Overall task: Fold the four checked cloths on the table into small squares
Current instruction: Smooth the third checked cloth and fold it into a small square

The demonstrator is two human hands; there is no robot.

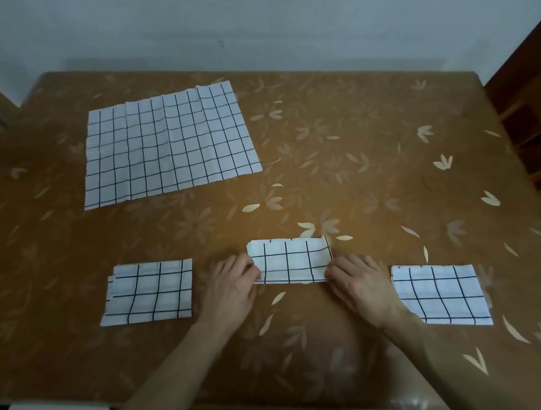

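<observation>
Fingers [247,269] of both hands pinch the middle folded cloth's [290,261] near corners.

Both bare forearms are stretched forward, the left hand [230,287] and right hand [359,280] held palm-down, side by side, their fingers curled in a pinch.
</observation>
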